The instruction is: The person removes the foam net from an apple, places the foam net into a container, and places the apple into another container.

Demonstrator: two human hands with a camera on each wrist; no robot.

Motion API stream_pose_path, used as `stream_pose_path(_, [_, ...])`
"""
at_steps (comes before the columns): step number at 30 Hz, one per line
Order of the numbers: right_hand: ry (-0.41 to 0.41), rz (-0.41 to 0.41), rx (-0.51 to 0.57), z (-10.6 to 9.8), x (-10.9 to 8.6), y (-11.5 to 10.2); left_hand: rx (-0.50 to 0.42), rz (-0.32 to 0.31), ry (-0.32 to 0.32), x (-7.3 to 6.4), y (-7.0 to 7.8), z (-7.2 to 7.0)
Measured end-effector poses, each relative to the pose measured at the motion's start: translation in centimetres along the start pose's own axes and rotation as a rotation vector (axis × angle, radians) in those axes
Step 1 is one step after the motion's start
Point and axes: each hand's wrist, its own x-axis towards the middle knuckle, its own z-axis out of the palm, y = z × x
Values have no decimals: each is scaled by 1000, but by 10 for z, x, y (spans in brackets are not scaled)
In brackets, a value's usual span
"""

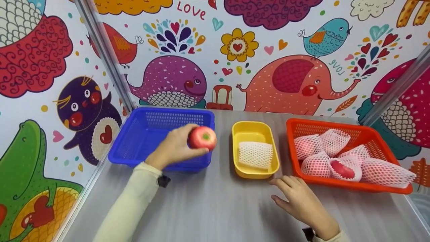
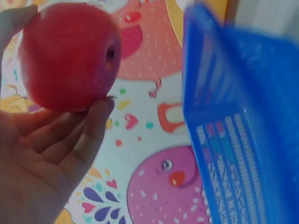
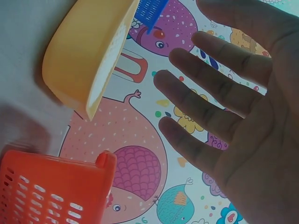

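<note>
A red apple [image 1: 202,138] is gripped in my left hand [image 1: 174,146], above the right side of the blue basket [image 1: 116,148]. In the left wrist view the thumb and fingers curl round the apple [image 2: 70,56], and the basket's wall stands beside them. My right hand [image 1: 297,198] holds nothing, its fingers spread near the front of the yellow tray [image 1: 257,175]. Inside that tray lies a white foam net sleeve [image 1: 256,154]. The right wrist view shows the right palm [image 3: 261,135] with its fingers apart.
At the right stands a red basket [image 1: 356,185] with several fruits in foam nets [image 1: 315,164]; one net shows red fruit at its opening. The grey table [image 1: 215,208] carries all three containers. Printed wall panels [image 1: 282,30] close off the back and sides.
</note>
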Motion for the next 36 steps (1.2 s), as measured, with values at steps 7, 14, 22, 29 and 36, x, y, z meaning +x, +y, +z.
stream_pose_path(7, [0,-1,12,5,-3,-1,13,-118,7,55,-36,-10])
stream_pose_path(14, [-5,8,23,11,-7,1,39,-251,-63,89,-81,11])
stream_pose_path(22, [-19,11,29,13,-8,2,105,-368,-236,106,-102,37])
stream_pose_path(29, [-31,24,46,14,-9,1,127,-369,-324,111,-102,50])
stream_pose_path(36, [-78,62,64,15,-11,-1,138,-325,-319,108,-108,59])
